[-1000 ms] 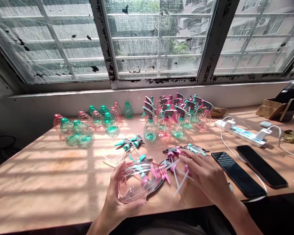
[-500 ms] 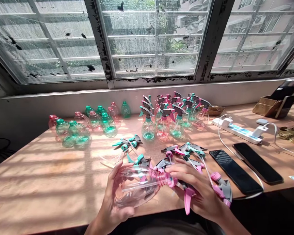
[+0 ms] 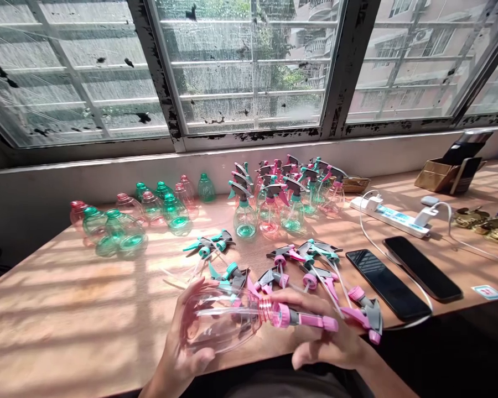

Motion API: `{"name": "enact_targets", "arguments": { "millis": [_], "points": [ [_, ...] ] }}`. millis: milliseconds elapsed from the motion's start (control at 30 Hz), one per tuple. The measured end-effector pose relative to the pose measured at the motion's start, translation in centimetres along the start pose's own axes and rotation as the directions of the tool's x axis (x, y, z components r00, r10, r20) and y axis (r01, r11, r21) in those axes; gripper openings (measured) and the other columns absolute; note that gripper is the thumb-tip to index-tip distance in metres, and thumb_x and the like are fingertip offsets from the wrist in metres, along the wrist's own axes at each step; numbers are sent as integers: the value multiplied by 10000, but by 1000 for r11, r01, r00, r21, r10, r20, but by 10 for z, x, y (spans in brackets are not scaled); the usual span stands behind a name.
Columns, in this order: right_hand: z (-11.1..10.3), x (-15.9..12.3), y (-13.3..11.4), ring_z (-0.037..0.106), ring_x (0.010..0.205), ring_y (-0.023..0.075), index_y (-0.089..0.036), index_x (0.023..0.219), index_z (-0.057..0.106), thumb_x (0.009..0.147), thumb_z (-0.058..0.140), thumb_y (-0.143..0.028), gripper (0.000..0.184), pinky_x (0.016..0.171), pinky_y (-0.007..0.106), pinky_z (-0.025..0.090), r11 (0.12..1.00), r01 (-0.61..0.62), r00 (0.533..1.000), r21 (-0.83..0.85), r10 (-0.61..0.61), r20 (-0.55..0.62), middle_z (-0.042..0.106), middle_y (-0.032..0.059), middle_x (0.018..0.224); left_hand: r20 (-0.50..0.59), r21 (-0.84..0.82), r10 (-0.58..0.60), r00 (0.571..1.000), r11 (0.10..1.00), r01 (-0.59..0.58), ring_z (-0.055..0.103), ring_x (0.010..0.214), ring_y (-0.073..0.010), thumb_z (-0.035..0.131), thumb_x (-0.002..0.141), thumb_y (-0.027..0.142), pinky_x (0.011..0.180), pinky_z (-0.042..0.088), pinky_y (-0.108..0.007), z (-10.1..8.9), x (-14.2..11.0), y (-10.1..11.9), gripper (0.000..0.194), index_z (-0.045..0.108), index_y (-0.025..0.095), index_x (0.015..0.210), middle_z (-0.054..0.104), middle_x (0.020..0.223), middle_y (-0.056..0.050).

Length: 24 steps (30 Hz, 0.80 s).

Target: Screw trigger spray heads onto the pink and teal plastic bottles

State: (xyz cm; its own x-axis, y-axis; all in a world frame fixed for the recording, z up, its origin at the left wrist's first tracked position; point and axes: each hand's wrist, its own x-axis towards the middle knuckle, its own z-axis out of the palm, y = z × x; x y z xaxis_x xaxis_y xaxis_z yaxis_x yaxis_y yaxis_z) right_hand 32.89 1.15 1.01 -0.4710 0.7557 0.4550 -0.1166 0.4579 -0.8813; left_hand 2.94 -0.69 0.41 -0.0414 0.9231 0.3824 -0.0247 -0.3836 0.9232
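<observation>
My left hand (image 3: pixel 182 334) is wrapped round the base of a clear pink spray bottle (image 3: pixel 224 326), which lies on its side in the air above the table's front edge. On the bottle's neck sits a pink and grey trigger spray head (image 3: pixel 301 318), its white tube running inside the bottle. My right hand (image 3: pixel 332 337) is behind the spray head, fingers stretched along it and thumb spread apart below. Beyond the hands lie loose pink spray heads (image 3: pixel 271 279) and teal spray heads (image 3: pixel 211 243) with white tubes.
Open-necked green and pink bottles (image 3: pixel 176 213) stand at the back left. Assembled spray bottles (image 3: pixel 269 213) are grouped at the back centre. To the right are two phones (image 3: pixel 423 268), a white power strip (image 3: pixel 392 216) with cables, and a cardboard box (image 3: pixel 434 176).
The spray head has turned on the bottle's neck, its trigger no longer hanging down towards me. My right thumb has come away from it. The view has shifted slightly right.
</observation>
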Motion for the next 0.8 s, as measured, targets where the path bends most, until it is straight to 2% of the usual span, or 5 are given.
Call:
{"name": "enact_targets", "arguments": {
  "millis": [100,367,600,667,800],
  "points": [
    [17,4,5,772,1149,318,-250,1248,805,900,895,-482,427,1022,414,604,997,-70,981,-37,62,-184,825,128,1219,4,1,-57,998,998,57,683,1247,-339,920,642,751,1049,573,-363,2,-1,3,943,661,320,1439,718,1360,-68],
    [35,3,30,750,839,235,-213,1114,808,929,756,-697,522,830,335,626,990,-124,935,73,141,-325,814,65,915,72,44,-71,995,997,68,662,1292,-329,849,721,781,1080,560,-367,3,1,7,863,637,388,1460,706,1398,-36],
    [27,4,-5,706,775,209,-186,1053,754,845,911,-469,385,728,309,558,983,-77,968,-165,34,-248,773,55,906,89,56,14,996,998,-19,698,1170,-339,828,692,824,971,619,-402,9,-4,1,945,572,412,1503,618,1468,-64],
    [28,4,-11,666,708,182,-179,1002,716,821,914,-415,358,638,280,509,987,-136,971,-90,114,-209,742,34,834,104,75,10,995,997,-18,697,1158,-352,801,704,844,971,611,-423,8,-5,0,966,558,386,1520,620,1470,-85],
    [40,4,1,522,507,99,-192,901,640,790,931,-449,404,473,214,390,929,-317,904,190,357,-236,660,-40,663,100,73,-44,994,997,36,675,1226,-362,847,698,801,1038,589,-432,6,-4,-1,952,569,372,1502,630,1457,-83]
  ]
}}
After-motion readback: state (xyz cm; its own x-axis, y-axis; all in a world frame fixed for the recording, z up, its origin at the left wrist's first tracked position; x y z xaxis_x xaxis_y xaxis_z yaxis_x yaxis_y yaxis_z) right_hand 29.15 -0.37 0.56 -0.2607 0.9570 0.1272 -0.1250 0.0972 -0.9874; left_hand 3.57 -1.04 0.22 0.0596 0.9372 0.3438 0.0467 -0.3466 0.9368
